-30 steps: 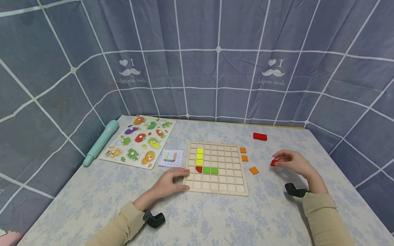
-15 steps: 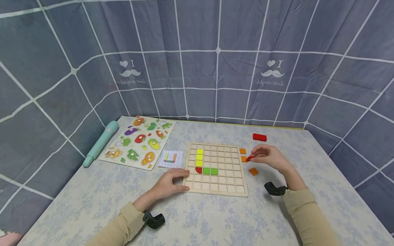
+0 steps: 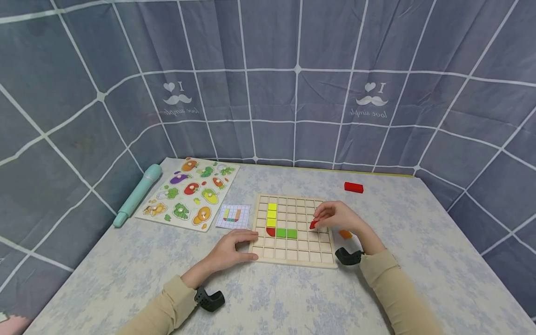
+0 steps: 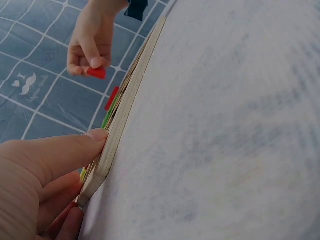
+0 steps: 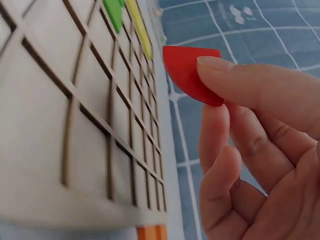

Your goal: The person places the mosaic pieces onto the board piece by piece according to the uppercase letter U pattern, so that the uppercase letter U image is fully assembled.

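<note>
In the head view, a wooden grid board (image 3: 284, 253) lies mid-table. It holds a column of yellow tiles (image 3: 271, 214), a red quarter-round tile (image 3: 271, 231) and two green tiles (image 3: 286, 233). My left hand (image 3: 228, 247) rests against the board's left edge, thumb and fingertips touching it. Over the right part of the grid, my right hand (image 3: 337, 217) pinches another red quarter-round tile (image 5: 187, 70) between thumb and fingers, apart from the board in the right wrist view. An orange tile (image 3: 345, 234) shows beside the right hand; the other orange tiles are hidden in the head view.
A pattern card (image 3: 233, 217) sits left of the board. Farther left are a vegetable puzzle board (image 3: 197, 201) and a teal stick-like object (image 3: 137, 195). A red block (image 3: 353, 187) lies at the back right. A tile-patterned curtain (image 3: 272, 93) stands behind the table.
My right hand has carried the red quarter-round tile leftward, from the table at the right to above the board. The left hand has stayed at the board's edge.
</note>
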`<state>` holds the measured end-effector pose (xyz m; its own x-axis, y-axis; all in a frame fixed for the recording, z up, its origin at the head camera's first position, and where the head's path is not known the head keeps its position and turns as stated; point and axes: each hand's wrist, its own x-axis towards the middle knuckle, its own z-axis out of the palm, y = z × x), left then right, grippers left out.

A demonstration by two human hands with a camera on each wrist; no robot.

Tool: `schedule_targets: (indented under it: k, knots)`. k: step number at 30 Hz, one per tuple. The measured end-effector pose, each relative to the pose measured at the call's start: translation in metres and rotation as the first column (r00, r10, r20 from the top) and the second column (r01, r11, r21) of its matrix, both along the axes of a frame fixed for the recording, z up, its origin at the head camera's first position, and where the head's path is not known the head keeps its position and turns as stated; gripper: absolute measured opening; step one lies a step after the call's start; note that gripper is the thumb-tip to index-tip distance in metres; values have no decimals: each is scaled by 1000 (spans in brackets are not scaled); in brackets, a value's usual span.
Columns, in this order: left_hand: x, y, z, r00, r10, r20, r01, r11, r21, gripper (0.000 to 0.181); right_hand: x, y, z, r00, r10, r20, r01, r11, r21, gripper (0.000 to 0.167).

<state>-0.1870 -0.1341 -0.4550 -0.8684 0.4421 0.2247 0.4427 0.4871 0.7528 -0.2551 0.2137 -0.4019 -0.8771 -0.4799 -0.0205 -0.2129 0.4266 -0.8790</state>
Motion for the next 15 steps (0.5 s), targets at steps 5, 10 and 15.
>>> schedule_targets:
  k: [5, 10, 15]
  knots:
    - [0, 0, 0, 1000, -1, 7, 1, 1000, -2, 53, 1, -12, -6, 1000, 20, -4, -20, 999, 26, 21]
    - [-1, 1, -1, 1000, -6, -1, 6, 1000, -10, 53, 3, -20, -15, 1000, 19, -6, -19, 999, 44, 20]
    - [0, 0, 0, 1000, -2, 12, 2, 1000, -6, 53, 3, -26, -23, 999, 29, -22, -27, 996, 84, 16]
